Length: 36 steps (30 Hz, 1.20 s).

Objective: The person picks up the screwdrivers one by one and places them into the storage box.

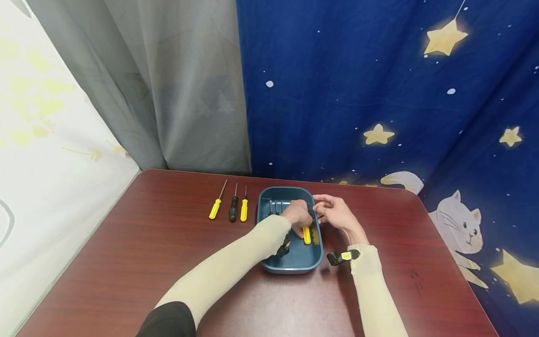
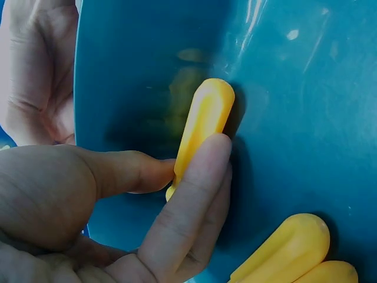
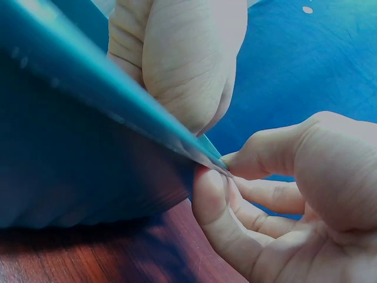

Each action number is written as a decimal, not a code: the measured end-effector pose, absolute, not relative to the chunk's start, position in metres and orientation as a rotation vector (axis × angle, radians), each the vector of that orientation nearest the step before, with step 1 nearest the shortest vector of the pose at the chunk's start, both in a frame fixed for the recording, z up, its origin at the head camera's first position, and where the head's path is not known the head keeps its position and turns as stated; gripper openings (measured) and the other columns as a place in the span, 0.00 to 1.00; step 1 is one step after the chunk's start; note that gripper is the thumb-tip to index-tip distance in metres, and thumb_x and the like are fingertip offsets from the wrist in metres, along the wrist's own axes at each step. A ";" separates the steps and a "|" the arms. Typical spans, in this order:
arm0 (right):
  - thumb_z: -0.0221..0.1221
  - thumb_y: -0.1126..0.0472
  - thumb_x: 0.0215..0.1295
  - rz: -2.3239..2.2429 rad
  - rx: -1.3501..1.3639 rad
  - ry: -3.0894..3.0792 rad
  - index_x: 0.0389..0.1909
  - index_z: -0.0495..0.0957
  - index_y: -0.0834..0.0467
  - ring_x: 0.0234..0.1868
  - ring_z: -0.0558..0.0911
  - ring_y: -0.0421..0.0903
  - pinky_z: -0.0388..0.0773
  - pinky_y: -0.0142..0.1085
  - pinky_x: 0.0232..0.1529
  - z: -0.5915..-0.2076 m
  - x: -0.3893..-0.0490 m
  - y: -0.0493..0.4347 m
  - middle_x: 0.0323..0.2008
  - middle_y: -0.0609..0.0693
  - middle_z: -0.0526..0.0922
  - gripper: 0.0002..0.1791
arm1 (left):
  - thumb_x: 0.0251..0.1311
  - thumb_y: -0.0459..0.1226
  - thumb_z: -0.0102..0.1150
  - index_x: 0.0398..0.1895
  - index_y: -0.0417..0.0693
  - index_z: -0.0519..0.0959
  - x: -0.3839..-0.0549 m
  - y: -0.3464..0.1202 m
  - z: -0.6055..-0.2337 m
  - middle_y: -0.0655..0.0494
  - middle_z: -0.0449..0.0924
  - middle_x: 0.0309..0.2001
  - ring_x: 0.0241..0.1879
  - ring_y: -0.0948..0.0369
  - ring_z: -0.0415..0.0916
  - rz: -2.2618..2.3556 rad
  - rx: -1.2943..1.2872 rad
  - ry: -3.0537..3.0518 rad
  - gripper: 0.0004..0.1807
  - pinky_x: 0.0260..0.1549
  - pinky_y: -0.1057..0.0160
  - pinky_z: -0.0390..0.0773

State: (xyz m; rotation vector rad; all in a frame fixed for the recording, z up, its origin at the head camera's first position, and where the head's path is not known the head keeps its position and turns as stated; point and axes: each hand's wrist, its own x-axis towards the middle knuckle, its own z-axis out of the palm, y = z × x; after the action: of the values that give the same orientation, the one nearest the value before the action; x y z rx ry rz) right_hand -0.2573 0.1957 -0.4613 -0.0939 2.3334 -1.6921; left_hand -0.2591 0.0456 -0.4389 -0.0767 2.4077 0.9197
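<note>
My left hand [image 1: 298,214] reaches into a blue plastic box [image 1: 290,270] and pinches a screwdriver by its yellow handle [image 2: 206,112] between thumb and fingers. The handle lies low over the box floor near the right wall, its rounded end toward me; its shaft is hidden by the hand. At the right wall, toward the far corner, my right hand [image 1: 337,215] pinches the box rim [image 3: 177,138] with thumb and index finger from outside. Two more yellow handles [image 2: 294,247] lie in the box, and several metal shafts [image 1: 276,206] show at its far left.
Left of the box, on the red-brown table [image 1: 168,262], lie three screwdrivers in a row: a long yellow-handled one [image 1: 215,208], a black-handled one [image 1: 233,209] and a shorter yellow-handled one [image 1: 244,210]. Grey and blue curtains [image 1: 316,93] hang behind the table's back edge.
</note>
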 end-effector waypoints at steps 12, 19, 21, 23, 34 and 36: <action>0.53 0.72 0.71 -1.686 -0.089 2.345 0.69 0.70 0.67 0.31 0.82 0.42 0.87 0.39 0.34 -0.460 -0.255 0.195 0.44 0.64 0.85 0.25 | 0.62 0.31 0.65 0.34 0.34 0.76 -0.259 0.042 -0.438 0.42 0.82 0.30 0.27 0.50 0.89 0.959 -0.070 2.411 0.08 0.30 0.58 0.89; 0.53 0.72 0.72 -1.686 -0.091 2.344 0.69 0.71 0.67 0.31 0.82 0.41 0.87 0.40 0.34 -0.460 -0.255 0.195 0.44 0.63 0.86 0.25 | 0.62 0.33 0.64 0.40 0.34 0.79 -0.256 0.039 -0.434 0.46 0.79 0.28 0.27 0.52 0.89 0.944 -0.007 2.474 0.09 0.32 0.55 0.89; 0.53 0.72 0.72 -1.685 -0.094 2.341 0.68 0.71 0.67 0.31 0.82 0.41 0.87 0.39 0.34 -0.460 -0.256 0.194 0.43 0.62 0.86 0.24 | 0.63 0.34 0.64 0.42 0.35 0.79 -0.254 0.036 -0.431 0.47 0.79 0.30 0.30 0.51 0.89 0.957 0.032 2.492 0.10 0.34 0.54 0.90; 0.53 0.72 0.72 -1.683 -0.094 2.342 0.68 0.71 0.67 0.31 0.82 0.41 0.87 0.39 0.34 -0.460 -0.256 0.194 0.43 0.62 0.86 0.24 | 0.63 0.36 0.65 0.42 0.36 0.79 -0.252 0.033 -0.428 0.48 0.79 0.29 0.31 0.50 0.88 0.955 0.071 2.510 0.11 0.35 0.53 0.89; 0.53 0.72 0.72 -1.690 -0.107 2.332 0.68 0.71 0.67 0.32 0.81 0.42 0.87 0.40 0.35 -0.461 -0.257 0.195 0.41 0.58 0.85 0.24 | 0.62 0.46 0.68 0.54 0.44 0.80 -0.249 0.015 -0.411 0.55 0.80 0.38 0.33 0.60 0.73 0.802 0.413 2.606 0.22 0.33 0.63 0.75; 0.53 0.72 0.72 -1.693 -0.104 2.328 0.68 0.71 0.67 0.32 0.81 0.42 0.87 0.40 0.35 -0.462 -0.257 0.195 0.41 0.59 0.85 0.24 | 0.64 0.48 0.67 0.61 0.45 0.77 -0.249 0.011 -0.409 0.53 0.83 0.45 0.37 0.59 0.76 0.763 0.495 2.633 0.27 0.37 0.63 0.78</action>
State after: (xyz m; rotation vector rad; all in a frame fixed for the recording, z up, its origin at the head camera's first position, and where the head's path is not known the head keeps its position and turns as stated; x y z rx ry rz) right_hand -0.2574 0.1948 -0.4616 -0.1040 2.3285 -1.6931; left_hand -0.2488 0.0112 -0.4092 0.4947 2.6328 0.7628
